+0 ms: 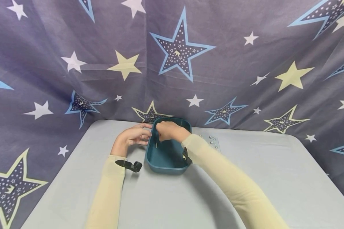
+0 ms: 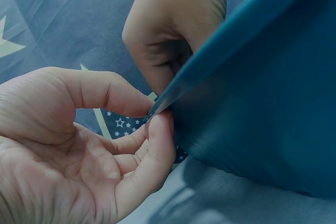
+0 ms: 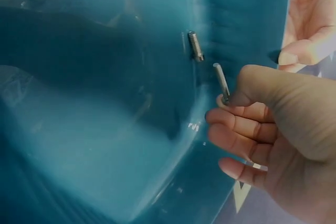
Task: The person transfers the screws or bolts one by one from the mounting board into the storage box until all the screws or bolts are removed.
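Note:
A deep teal plastic tray stands on the table, close to the back edge. My left hand is at its left side; the thumb and a finger pinch the tray's rim in the left wrist view. Inside the tray, at its far left, is my right hand. Between thumb and index finger it pinches a small metal screw, one end pointing up and away from the fingertips. Another small screw, with visible thread, lies in the tray beside the held one.
A pale flat plate bearing several shiny round metal pieces lies right of the tray, partly hidden by my right sleeve. Behind the table hangs a star-patterned cloth. The light grey table extends toward me and to both sides.

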Available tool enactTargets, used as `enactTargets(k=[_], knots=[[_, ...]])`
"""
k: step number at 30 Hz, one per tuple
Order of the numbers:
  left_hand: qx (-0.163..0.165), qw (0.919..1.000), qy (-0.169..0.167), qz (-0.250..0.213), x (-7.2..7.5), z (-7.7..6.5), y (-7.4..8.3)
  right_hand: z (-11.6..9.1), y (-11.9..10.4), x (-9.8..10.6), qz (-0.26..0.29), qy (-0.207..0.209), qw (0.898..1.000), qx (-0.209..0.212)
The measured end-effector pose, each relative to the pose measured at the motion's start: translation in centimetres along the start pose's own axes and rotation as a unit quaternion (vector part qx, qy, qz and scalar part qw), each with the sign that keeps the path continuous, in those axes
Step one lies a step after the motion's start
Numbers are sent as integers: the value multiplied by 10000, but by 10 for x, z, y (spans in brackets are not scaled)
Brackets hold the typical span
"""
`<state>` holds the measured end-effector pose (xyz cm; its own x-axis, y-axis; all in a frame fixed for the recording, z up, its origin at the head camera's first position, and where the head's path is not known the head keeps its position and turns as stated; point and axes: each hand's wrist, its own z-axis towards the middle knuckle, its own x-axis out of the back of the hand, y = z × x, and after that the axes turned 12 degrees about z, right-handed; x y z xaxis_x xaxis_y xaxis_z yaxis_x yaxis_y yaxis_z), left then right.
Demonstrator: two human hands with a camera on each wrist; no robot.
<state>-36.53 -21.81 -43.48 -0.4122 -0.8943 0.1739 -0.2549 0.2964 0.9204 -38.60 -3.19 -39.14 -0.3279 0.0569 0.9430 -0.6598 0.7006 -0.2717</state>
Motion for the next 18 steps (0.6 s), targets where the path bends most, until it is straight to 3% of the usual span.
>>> enactTargets(k=[18], knots=[[20,10000,0,16,-2,-2,3,0,-3,-4,-23,-331,9991,-246]])
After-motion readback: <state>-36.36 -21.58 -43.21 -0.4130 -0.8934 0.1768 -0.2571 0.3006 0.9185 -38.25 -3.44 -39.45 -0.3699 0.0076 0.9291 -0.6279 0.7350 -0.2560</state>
